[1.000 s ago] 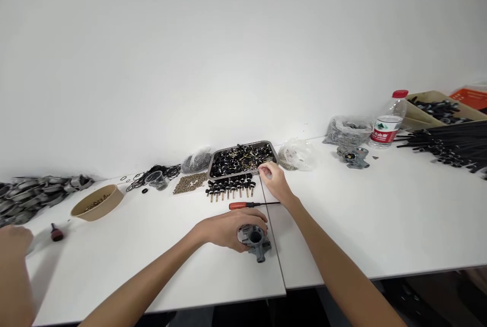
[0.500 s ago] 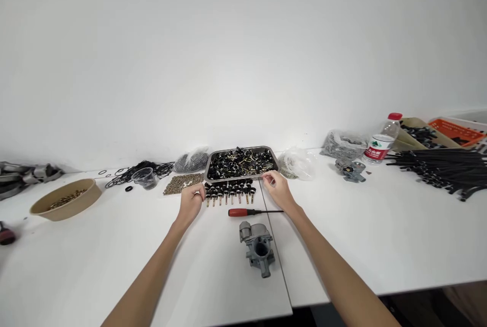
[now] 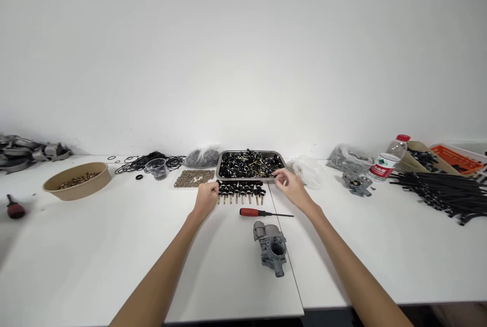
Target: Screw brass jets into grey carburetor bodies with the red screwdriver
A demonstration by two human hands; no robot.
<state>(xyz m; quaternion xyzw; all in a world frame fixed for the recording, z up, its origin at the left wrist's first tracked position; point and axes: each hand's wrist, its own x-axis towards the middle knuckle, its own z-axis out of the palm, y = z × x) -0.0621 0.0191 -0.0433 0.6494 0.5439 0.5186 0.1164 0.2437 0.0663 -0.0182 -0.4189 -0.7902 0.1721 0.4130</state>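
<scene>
My left hand (image 3: 207, 198) is closed at the left end of a row of small black-topped parts with brass-coloured stems (image 3: 243, 192). Whatever its curled fingers hold is hidden. By the front right corner of a metal tray (image 3: 218, 170), the thumb and fingertips of my right hand (image 3: 292, 187) come together; anything between them is too small to make out. Loose black and brass parts (image 3: 249, 163) fill the tray. A red-handled screwdriver (image 3: 251, 212) lies in front of the row. Nearer to me stands a grey metal carburetor body (image 3: 272, 247).
Small brass pieces (image 3: 193, 178) lie left of the tray, beside a clear cup (image 3: 157, 168) and black rubber rings (image 3: 146, 162). A tan bowl (image 3: 78, 191) sits farther left. On the right are another carburetor (image 3: 356, 184), a water bottle (image 3: 388, 160) and black hoses (image 3: 441, 192).
The camera view has turned slightly left, so the table's things appear farther right. My left fingers look more curled. Both hands keep nearly the same places by the row and tray.
</scene>
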